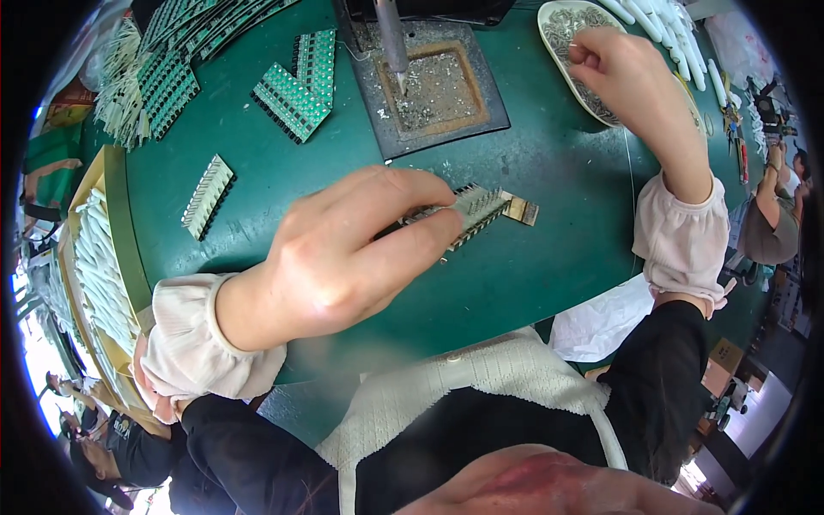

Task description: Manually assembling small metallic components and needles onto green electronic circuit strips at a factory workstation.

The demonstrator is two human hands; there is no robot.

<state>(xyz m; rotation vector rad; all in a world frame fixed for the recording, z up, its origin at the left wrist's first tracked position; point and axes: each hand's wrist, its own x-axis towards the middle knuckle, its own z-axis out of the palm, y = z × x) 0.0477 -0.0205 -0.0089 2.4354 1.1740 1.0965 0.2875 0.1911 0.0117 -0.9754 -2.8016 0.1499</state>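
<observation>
My left hand (pixel 339 249) is closed over a pale circuit board strip (pixel 481 210), its thumb and fingertips pressed on the near end. Rows of small metal pins stand up along that strip, and a small brass-coloured metal piece (pixel 521 211) lies against its right end. Part of the strip is hidden under my fingers. At the upper right, my right hand (pixel 631 81) hovers at a cream oval tray (pixel 547 41) of tiny metal parts. Its fingers are curled into a pinch; whatever they hold is too small to make out.
A soldering iron (pixel 391 39) points down over a stand with a residue-covered tray (pixel 495 116). Another pinned strip (pixel 207 197) lies left. Green circuit boards (pixel 296 90) lie farther back, near stacked boards with white wires (pixel 124 94). A yellow box (pixel 123 223) borders the left edge; white tubes (pixel 678 39) lie back right.
</observation>
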